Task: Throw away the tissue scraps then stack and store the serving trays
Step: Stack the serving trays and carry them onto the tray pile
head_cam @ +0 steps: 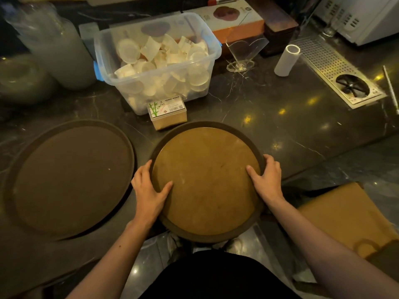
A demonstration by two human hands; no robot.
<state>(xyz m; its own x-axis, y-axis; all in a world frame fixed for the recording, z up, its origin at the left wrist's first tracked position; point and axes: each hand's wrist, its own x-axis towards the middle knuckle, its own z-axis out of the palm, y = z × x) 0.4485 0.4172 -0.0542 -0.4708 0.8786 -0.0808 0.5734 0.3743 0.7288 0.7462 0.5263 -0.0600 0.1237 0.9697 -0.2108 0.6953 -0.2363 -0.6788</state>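
While you grip the smaller tray (207, 180) by both sides, it overhangs the table's (280, 130) near edge.
Your left hand (149, 190) and right hand (267, 180) have fingers curled over its rim; tilt it and it could slip to the floor. The larger tray (67, 180) lies left on dark, glossy marble in dim light.

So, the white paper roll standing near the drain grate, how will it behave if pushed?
The white paper roll stands upright on one end, so it would probably tip easily. Its round shape suggests it would then roll across the smooth counter. It looks hollow, so likely light.
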